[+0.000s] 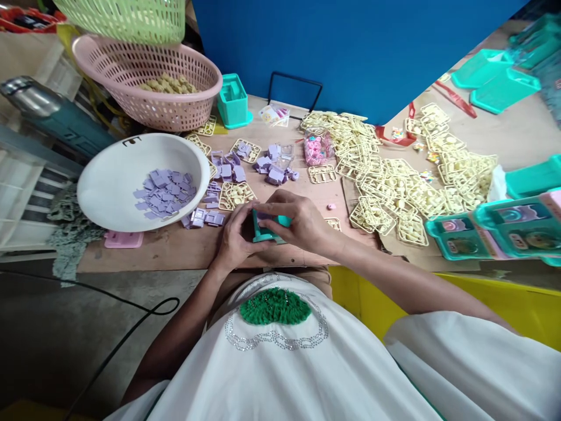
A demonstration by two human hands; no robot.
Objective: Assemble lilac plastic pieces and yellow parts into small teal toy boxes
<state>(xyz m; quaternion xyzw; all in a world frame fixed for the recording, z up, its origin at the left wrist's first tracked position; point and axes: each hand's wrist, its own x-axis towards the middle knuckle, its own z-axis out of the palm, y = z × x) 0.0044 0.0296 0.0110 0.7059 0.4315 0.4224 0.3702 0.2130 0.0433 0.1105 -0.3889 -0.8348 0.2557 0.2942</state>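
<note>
Small teal part (265, 235) sits at near edge of table (166, 251), gripped btwn both hands: left hand (234, 237) curled round its left end, right hand (302, 223) closed over its top & right side, w/ a purple bit showing under the fingers. Loose purple pieces (205, 217) lie just left; white bowl (109, 175) w/ more purple beyond. Cream sprues (394, 187) heaped at right; pink basket (144, 111) back left.

Left hand (234, 237) and right hand (302, 225) meet, fingers curled inward.
</note>
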